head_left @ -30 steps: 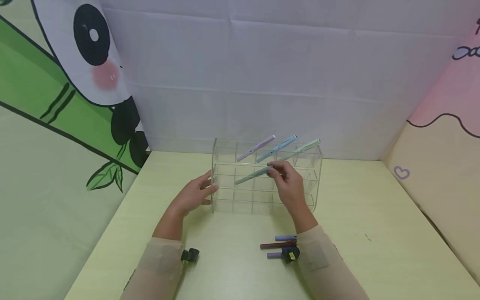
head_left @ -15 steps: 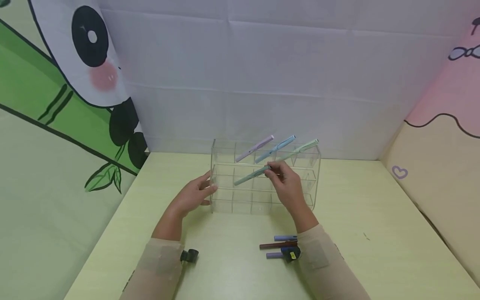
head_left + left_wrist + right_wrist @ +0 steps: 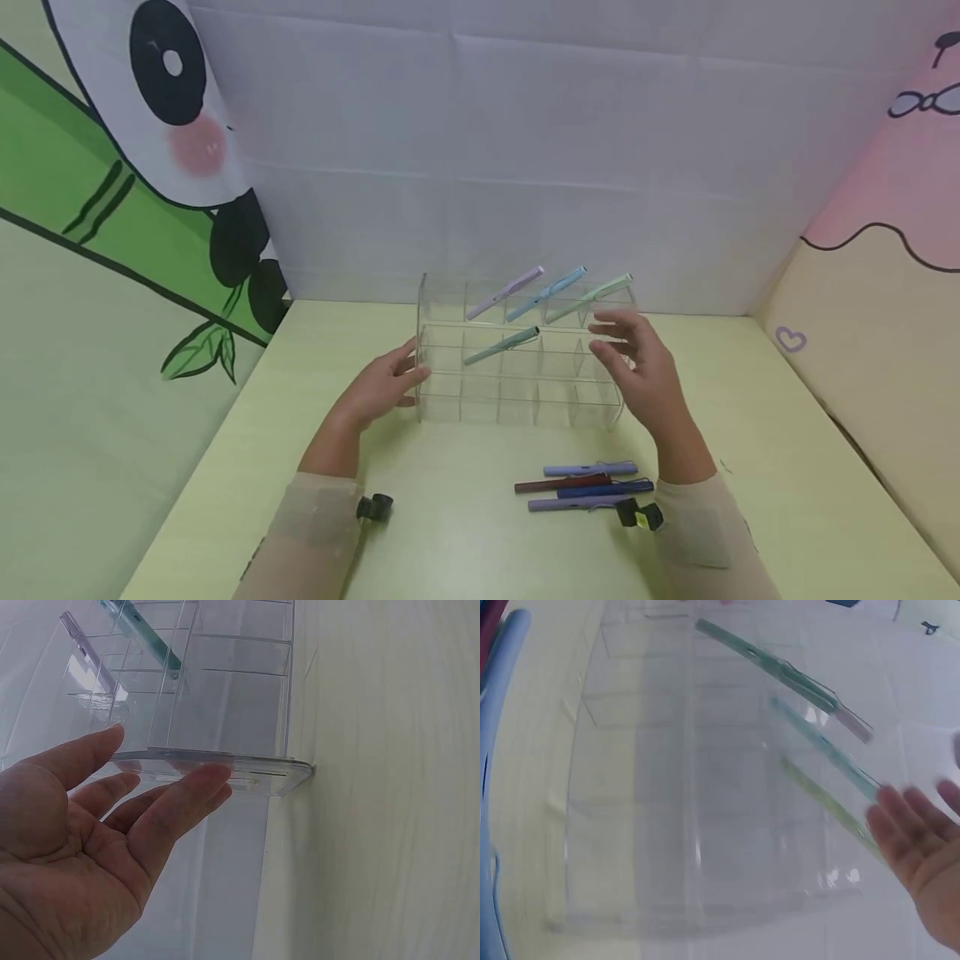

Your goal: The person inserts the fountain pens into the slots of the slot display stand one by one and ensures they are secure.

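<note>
A clear acrylic pen rack (image 3: 517, 375) stands on the table with three tiers of compartments. Lilac (image 3: 504, 293), light blue (image 3: 546, 294) and light green (image 3: 589, 298) pens lean in the top tier. In the middle tier lies a dark green pen (image 3: 501, 346), tilted and held by nothing but the rack. My left hand (image 3: 381, 385) rests its fingertips against the rack's left side panel; the left wrist view shows the fingers (image 3: 176, 814) fairly straight. Holding nothing, my right hand (image 3: 639, 362) is by the rack's right end, fingers spread. It is blurred in the right wrist view.
In front of the rack lie several pens: a periwinkle pen (image 3: 585, 470), a dark red pen (image 3: 558, 484), a dark blue pen (image 3: 600, 490) and a purple pen (image 3: 570, 504). A white wall sheet (image 3: 465, 167) hangs behind the rack.
My right hand has let go of the dark green pen and moved right, away from it. The pen stays in the middle tier. The pens on the table are now less covered. My left hand keeps its place.
</note>
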